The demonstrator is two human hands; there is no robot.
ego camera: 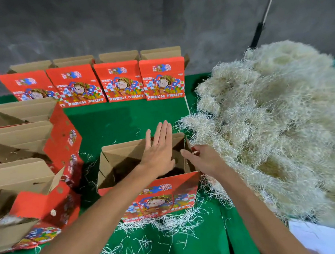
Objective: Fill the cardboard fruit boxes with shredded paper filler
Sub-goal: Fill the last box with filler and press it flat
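Under flat hands (158, 148), open red box (146, 170)

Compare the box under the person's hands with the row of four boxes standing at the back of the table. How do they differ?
The near box stands alone close to the person, with the left hand flat over its opening and the right hand at its right edge; the back row of boxes stands untouched, side by side, by the wall. Loose shreds lie around the near box, none around the back row. All are red, open-topped and printed FRESH FRUIT.
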